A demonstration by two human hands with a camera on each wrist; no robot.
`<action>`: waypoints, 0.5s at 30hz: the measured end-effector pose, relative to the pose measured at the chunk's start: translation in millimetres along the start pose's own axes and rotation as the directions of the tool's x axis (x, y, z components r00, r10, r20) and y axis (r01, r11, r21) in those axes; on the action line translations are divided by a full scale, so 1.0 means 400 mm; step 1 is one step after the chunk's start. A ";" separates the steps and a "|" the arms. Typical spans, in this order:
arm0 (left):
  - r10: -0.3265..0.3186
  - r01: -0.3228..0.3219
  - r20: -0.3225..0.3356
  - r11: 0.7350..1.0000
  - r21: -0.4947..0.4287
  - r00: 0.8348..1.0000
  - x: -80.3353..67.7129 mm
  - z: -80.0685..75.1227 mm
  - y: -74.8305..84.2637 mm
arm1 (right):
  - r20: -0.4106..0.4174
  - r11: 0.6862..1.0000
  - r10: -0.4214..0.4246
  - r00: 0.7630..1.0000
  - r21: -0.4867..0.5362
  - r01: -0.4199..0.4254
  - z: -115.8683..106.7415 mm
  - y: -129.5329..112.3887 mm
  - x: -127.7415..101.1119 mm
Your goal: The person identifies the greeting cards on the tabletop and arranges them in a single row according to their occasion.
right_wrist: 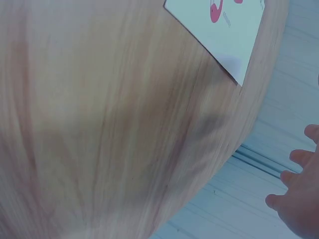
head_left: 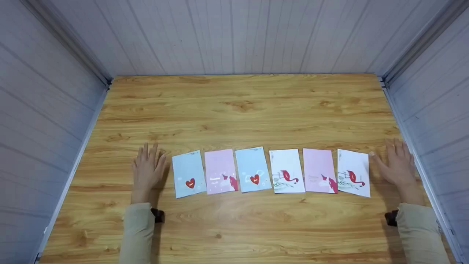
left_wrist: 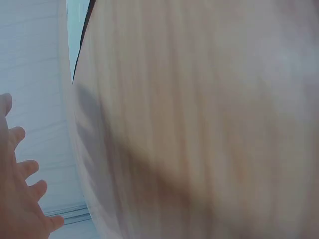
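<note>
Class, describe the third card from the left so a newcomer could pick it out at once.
On the wooden table, six cards form a row between the left hand and the right hand. Count three from the left to a pale blue card with a red heart. Blue sets it apart from its neighbours, a pink card and a white flamingo card.

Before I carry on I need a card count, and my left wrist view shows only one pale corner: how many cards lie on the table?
Observer: Six cards, side by side in one row.
Operator: What is printed on the card whose corner I see?
Observer: A red heart, low on the pale blue front.
Operator: And what is at the far end of the row from me?
Observer: The right hand, beside a white flamingo card.
</note>
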State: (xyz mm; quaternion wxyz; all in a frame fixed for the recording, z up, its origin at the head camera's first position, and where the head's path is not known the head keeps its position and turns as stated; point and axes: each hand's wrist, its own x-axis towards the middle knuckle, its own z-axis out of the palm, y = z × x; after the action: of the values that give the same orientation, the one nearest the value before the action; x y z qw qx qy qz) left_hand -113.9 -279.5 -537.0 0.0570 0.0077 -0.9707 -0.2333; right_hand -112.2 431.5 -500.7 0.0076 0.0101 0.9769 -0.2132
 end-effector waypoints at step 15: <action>-0.178 0.174 0.028 0.892 -0.417 0.984 -0.013 -0.019 0.011 | -0.043 0.833 0.226 0.973 0.527 -0.170 0.011 -0.042 0.004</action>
State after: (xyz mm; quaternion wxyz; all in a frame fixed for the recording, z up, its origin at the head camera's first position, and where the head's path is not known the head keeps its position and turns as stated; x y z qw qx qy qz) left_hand -107.7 -278.6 -529.0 0.0411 0.0843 -0.8933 -0.4397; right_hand -114.0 414.5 -497.7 -0.0239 0.1239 0.8757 -0.4660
